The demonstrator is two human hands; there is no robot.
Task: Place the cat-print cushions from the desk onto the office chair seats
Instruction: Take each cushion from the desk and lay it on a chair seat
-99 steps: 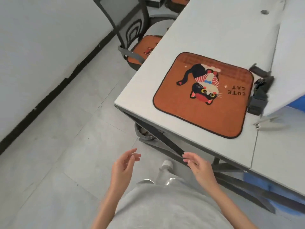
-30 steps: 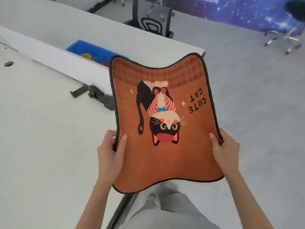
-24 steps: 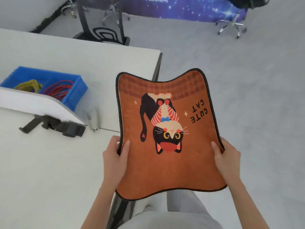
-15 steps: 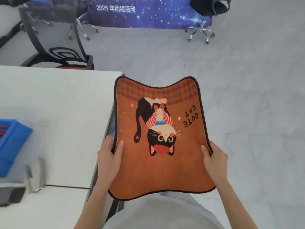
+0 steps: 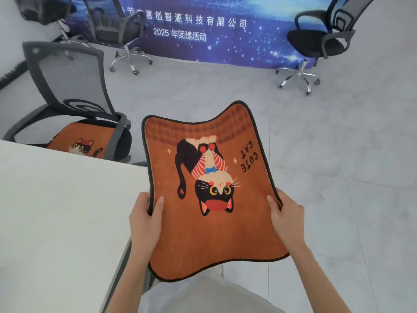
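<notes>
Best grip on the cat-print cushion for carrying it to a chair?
Grip the cushion at its two side edges, near the body, thumbs on top, as left hand and right hand do: it is thin and floppy, so a two-sided hold keeps it spread.

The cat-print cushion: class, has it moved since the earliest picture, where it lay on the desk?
Yes. The cat-print cushion is off the white desk, held beyond its edge over the floor by the left hand and right hand.
</notes>
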